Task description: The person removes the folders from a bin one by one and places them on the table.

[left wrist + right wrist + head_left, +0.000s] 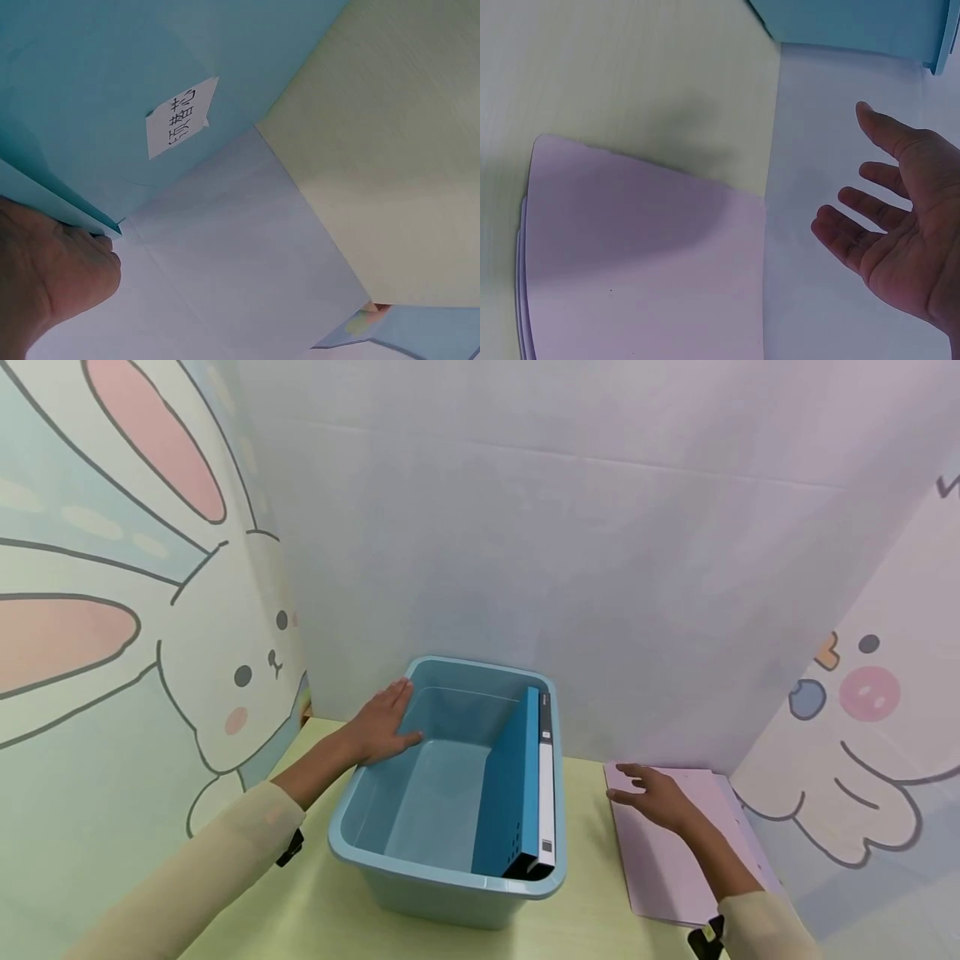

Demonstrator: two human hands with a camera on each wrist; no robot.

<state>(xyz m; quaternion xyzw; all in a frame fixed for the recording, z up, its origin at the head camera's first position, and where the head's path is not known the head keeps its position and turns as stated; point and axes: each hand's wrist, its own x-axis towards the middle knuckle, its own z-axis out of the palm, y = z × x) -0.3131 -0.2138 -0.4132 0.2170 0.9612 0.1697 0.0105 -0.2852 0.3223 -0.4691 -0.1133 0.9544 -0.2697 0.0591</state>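
Observation:
A light-blue plastic bin (450, 881) stands on the table. My left hand (384, 724) rests on its left rim, fingers extended along the edge and thumb over the inside. The left wrist view has that hand (64, 262) at the rim. Upright against the bin's right wall stands a blue binder (510, 777), with a white-and-black spine (547, 777) beside it. To the right, my right hand (658, 795) hovers over a stack of pale pink folders (660, 877), fingers loosely spread and holding nothing. In the right wrist view, the stack's edges (523, 300) are slightly fanned.
A paper label (184, 118) with handwritten characters is stuck on the bin's outer wall. The pale yellow table (592, 852) meets a light curtain-like wall (525, 527) behind the bin. Cartoon animal prints cover the side walls, with a rabbit (225, 677) at left.

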